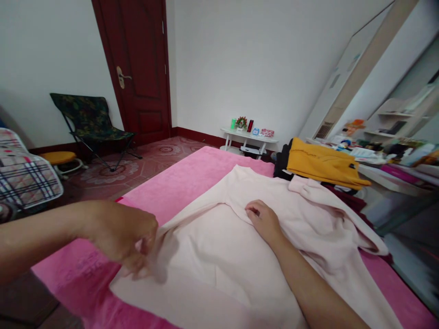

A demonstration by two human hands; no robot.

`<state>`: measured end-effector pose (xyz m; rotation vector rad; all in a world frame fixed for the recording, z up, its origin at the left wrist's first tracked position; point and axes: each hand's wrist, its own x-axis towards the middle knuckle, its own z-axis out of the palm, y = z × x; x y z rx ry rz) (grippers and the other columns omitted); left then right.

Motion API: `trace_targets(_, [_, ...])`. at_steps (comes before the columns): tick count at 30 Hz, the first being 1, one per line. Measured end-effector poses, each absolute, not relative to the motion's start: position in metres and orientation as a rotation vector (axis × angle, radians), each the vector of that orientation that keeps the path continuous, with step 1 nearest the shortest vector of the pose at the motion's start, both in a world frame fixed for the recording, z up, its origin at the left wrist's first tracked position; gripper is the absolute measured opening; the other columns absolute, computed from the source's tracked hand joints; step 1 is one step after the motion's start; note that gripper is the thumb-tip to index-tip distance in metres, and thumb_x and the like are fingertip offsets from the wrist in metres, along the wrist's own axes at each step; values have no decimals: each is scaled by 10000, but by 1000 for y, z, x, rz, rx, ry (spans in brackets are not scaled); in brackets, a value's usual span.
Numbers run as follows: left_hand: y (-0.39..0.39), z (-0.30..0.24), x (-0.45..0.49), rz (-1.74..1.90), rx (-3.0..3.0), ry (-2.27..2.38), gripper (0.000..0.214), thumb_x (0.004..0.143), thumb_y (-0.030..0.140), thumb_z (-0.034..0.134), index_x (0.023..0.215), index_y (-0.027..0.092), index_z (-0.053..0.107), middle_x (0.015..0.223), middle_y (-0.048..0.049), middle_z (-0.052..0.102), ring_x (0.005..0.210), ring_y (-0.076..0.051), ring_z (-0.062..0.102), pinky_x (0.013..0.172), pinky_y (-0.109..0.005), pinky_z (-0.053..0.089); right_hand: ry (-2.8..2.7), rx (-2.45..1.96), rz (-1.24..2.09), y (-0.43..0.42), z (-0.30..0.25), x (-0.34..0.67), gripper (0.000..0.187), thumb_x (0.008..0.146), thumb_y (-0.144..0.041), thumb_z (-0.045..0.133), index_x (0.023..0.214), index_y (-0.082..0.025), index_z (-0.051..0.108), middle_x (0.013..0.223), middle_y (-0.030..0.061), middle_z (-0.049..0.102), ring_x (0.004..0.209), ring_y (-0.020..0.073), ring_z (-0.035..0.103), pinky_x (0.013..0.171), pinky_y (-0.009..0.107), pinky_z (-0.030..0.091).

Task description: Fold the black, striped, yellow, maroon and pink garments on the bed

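Garment (212, 256) is spread on the pink bed cover (192, 178) directly ahead, its long axis running away from the person. Its near-left edge is pinched by the left hand (126, 237), which is nearer, while the right hand (265, 221) is laid flat mid-cloth.

No legible text or labels, faint marks on pink blanket (84, 269) — unreadable

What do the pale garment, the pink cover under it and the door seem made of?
Pale garment: soft matte knit or fleece, probably; it drapes in rounded folds and bunches where the left hand pinches it. Pink cover: plush, towel-like fabric, judging by its fuzzy, shineless surface. Door: dark red-brown panelled wood or veneer, slightly glossy; which cannot be told.
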<state>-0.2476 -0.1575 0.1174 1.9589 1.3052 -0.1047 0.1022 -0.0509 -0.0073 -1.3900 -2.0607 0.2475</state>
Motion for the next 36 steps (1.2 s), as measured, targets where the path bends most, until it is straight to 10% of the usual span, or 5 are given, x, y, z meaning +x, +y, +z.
trace_targets(5, [-127,109,-249,2,2093,1332,309,743,477,585,840,203,689,762,-26,678,704,-178,617,609,-241,439,-2176,-1800,135,-32,13,93,168,774,-195,510,730,-211,671,854,47,636,762,170,578,653,276,401])
trace_targets(10, [-117,68,-238,152,2285,1619,581,634,485,679,1153,255,556,1009,-39,657,819,-197,614,700,-259,440,-1911,-1996,-275,-2,10,97,446,779,-339,591,1201,-198,569,1326,152,473,1165,312,451,917,448,356])
trace_targets(19, [-127,54,-211,273,2279,1664,93,741,234,490,780,205,569,695,10,600,611,-134,519,557,-230,314,-1690,-2182,-49,27,-8,129,451,842,-476,494,1163,-181,609,1034,146,665,959,271,610,776,365,427])
trace_targets(36, [-146,72,-124,425,1843,1189,99,777,240,482,711,186,432,584,62,358,503,-66,334,455,-194,222,-1145,-1865,-144,35,24,192,353,705,-499,605,841,-189,705,744,66,674,652,211,542,578,291,375])
